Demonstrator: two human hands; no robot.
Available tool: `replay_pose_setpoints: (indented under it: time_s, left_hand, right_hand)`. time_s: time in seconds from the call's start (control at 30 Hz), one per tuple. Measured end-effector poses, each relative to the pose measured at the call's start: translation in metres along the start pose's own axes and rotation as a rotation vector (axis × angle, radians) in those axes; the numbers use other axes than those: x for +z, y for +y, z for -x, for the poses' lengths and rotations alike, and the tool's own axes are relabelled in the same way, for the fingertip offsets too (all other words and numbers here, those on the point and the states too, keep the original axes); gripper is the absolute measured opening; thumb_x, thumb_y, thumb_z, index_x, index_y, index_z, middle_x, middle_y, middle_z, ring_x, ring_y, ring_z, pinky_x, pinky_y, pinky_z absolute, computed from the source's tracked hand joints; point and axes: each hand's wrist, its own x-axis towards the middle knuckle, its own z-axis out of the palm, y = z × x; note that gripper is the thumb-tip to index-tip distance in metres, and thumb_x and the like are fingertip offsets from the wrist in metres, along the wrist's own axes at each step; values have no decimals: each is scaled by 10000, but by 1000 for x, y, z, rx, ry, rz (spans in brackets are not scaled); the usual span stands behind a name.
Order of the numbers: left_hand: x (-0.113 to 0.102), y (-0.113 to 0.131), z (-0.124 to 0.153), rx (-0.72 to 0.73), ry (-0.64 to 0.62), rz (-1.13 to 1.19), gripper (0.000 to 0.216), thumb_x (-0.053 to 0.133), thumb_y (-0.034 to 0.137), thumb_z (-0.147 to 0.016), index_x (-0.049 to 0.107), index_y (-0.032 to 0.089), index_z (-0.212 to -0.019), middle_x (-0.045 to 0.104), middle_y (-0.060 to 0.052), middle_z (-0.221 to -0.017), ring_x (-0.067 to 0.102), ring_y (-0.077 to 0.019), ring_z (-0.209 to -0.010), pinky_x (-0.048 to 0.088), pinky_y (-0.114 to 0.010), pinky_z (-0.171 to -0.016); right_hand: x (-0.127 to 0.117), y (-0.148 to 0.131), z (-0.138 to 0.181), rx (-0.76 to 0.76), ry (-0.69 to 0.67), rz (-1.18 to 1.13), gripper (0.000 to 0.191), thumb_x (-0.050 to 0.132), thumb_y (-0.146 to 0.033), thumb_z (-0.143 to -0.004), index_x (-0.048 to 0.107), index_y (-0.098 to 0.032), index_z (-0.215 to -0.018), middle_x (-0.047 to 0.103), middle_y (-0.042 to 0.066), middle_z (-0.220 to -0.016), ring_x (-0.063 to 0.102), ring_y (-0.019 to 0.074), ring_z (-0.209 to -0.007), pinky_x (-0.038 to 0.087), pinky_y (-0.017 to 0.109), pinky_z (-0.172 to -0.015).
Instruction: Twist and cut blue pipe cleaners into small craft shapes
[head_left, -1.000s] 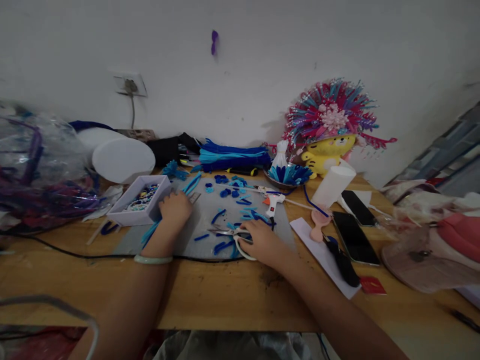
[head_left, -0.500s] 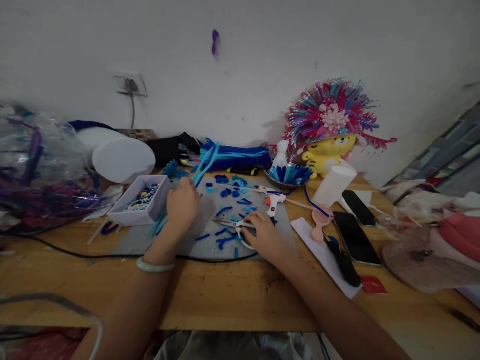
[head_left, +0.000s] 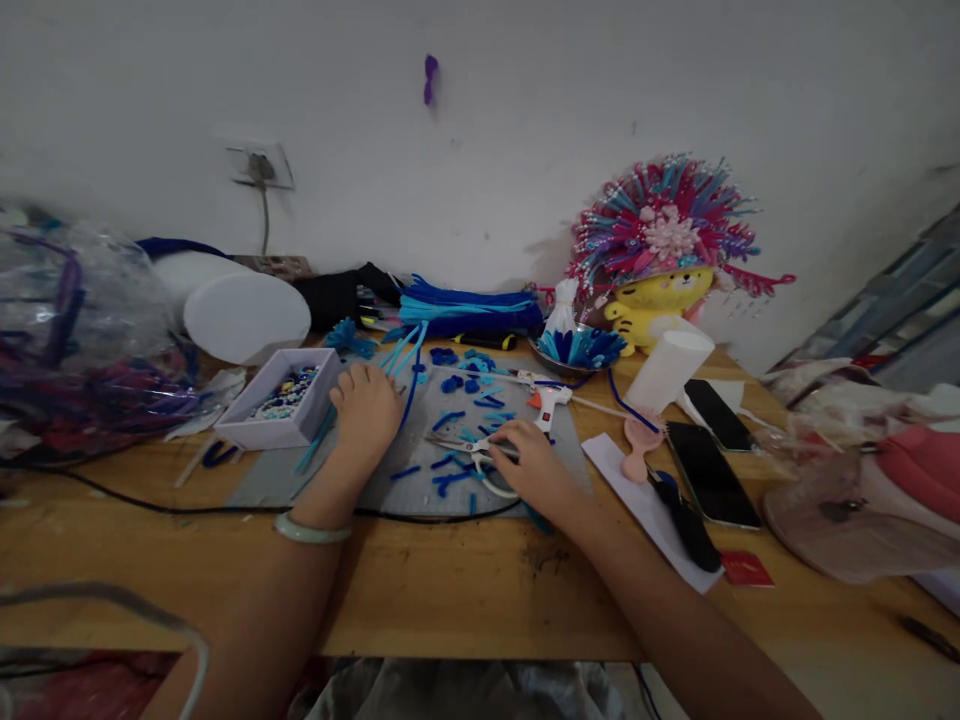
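Observation:
My left hand (head_left: 366,415) is over the left part of a grey mat (head_left: 262,483), palm down with its fingers apart. Light and dark blue pipe cleaners (head_left: 410,365) lie just beyond its fingers and thumb, and more strips (head_left: 315,445) show beside the wrist. Scissors with white handles (head_left: 480,460) lie along the mat with their blades pointing left. My right hand (head_left: 536,465) has its fingers closed around those handles. Short cut blue pieces (head_left: 450,478) are scattered about the blades. Small blue curled pieces (head_left: 469,375) sit farther back.
Left of the mat stands a white box (head_left: 281,400) of beads. A glue gun (head_left: 551,408) rests at the right, near a bowl (head_left: 577,350) of blue pieces. Phones (head_left: 712,475) and a white roll (head_left: 669,370) lie farther right. A black cable (head_left: 247,510) crosses the front.
My left hand has lowered and its fingers have spread. The pipe cleaners that stood up from it now lie lower, toward the mat. My right hand stays at the scissors.

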Motion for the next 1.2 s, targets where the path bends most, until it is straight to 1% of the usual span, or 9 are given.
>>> replay_pose_setpoints:
  time_s: [0.17, 0.27, 0.4, 0.5, 0.7, 0.9, 1.0, 1.1, 1.2]
  left_hand:
    - [0, -3, -2, 30, -138, 12, 383, 251, 227, -834, 524, 12, -993, 612, -248, -862, 576, -349, -849, 386, -458, -739]
    - [-1, -4, -2, 11, -160, -20, 377, 278, 226, -820, 548, 6, -964, 618, -258, -860, 581, -354, -860, 389, -459, -735]
    - [-1, -6, -3, 54, -160, -53, 376, 283, 226, -816, 617, 59, -859, 614, -239, -918, 568, -357, -896, 394, -459, -732]
    - [1, -8, -5, 97, -187, -46, 413, 281, 300, -832, 639, 96, -799, 635, -214, -873, 586, -333, -853, 397, -459, -743]
    - [6, -13, -9, 59, -241, 12, 369, 287, 280, -822, 589, 89, -912, 651, -217, -829, 603, -327, -830, 415, -434, -716]
    - [-1, -10, -10, -48, -254, 103, 323, 286, 204, -810, 525, 78, -988, 642, -224, -844, 611, -338, -819, 425, -411, -687]
    - [-6, -9, -11, -134, -240, 194, 318, 286, 179, -803, 487, 90, -1033, 633, -221, -855, 615, -335, -782, 426, -391, -638]
    - [-10, -8, -10, -169, -222, 210, 320, 271, 197, -815, 469, 99, -1047, 633, -208, -821, 617, -319, -737, 422, -367, -601]
    - [-10, -5, -8, -124, -208, 160, 324, 260, 246, -836, 474, 112, -1039, 637, -175, -806, 617, -288, -714, 423, -337, -589]
  right_hand:
    - [2, 0, 1, -15, -8, 53, 120, 496, -207, -797, 589, -146, -842, 572, 74, -899, 512, 177, -912, 390, 323, -841]
    - [2, -2, -6, -72, -21, 158, 148, 463, -209, -812, 595, -146, -836, 575, 79, -904, 507, 188, -912, 387, 325, -834]
    - [0, -3, -40, -130, -90, 451, 222, 398, -166, -828, 604, -131, -901, 587, 126, -959, 487, 239, -947, 353, 386, -837]
    - [-1, 1, -74, -39, -117, 641, 277, 365, -64, -802, 598, -102, -947, 592, 169, -980, 483, 272, -954, 354, 392, -793]
    - [0, 16, -109, 47, -111, 690, 309, 354, -9, -774, 613, -39, -940, 601, 217, -948, 505, 288, -926, 366, 370, -749]
    - [-24, 10, -110, 39, -4, 690, 264, 377, -113, -804, 604, -52, -925, 589, 211, -954, 472, 306, -972, 344, 385, -796]
    - [-33, 3, -101, 112, 31, 625, 271, 339, -139, -833, 579, -60, -930, 600, 198, -910, 523, 276, -888, 360, 353, -744]
    - [-29, -1, -82, 149, -26, 578, 286, 297, -140, -849, 545, -77, -976, 611, 171, -891, 559, 244, -800, 368, 321, -672]
    - [-15, -2, -60, 34, -158, 581, 267, 325, -93, -814, 564, -93, -933, 619, 145, -867, 556, 237, -822, 360, 323, -706]
